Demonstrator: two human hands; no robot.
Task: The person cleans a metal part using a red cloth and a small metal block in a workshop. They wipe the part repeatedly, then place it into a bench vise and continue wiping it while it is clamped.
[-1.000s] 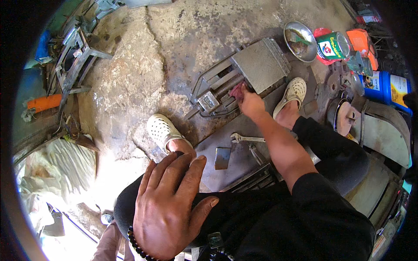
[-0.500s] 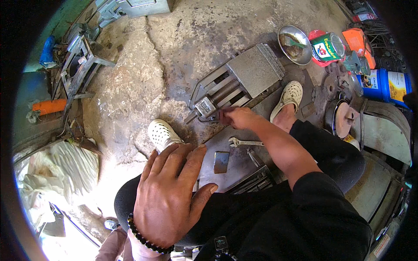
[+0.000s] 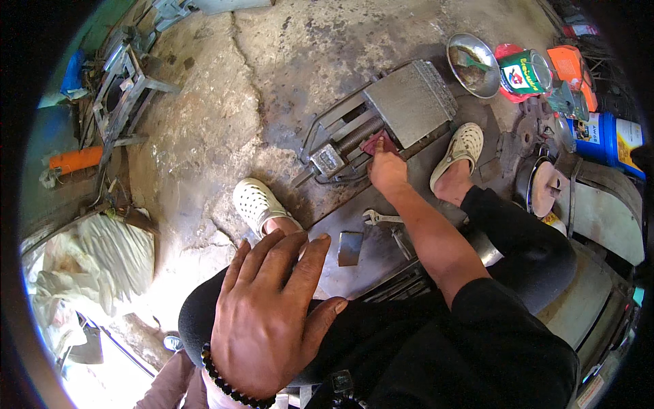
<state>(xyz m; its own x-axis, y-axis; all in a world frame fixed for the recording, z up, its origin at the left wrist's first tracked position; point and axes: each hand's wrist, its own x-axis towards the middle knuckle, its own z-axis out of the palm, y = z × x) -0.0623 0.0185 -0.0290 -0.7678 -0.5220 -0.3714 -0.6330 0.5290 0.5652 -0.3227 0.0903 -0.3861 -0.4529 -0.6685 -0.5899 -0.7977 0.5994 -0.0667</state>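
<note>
A grey steel machine vise (image 3: 412, 102) with a threaded screw lies on the floor ahead of my feet. My right hand (image 3: 387, 170) reaches to its near side and presses a small dark red piece (image 3: 379, 144), like sandpaper or cloth, against the vise between the screw and the wide block. Its fingers are closed on that piece, partly hidden. Close below me, my left hand (image 3: 269, 303) is held over my left thigh, back upward, fingers stretched and thumb out, holding nothing. Between my legs lie an adjustable wrench (image 3: 381, 218) and a small rectangular metal plate (image 3: 350, 249).
At the far right stand a metal bowl (image 3: 473, 66) with a green-handled brush, a green can (image 3: 524, 72) and a blue bucket (image 3: 610, 141). A metal stand (image 3: 126, 95) and an orange cylinder (image 3: 75, 161) are at the left. Another person's leg (image 3: 167, 382) shows at lower left.
My right hand has moved from beside the vise's screw end to the right, toward the wide block. The dark red piece now shows under its fingers. My left hand stays nearly still.
</note>
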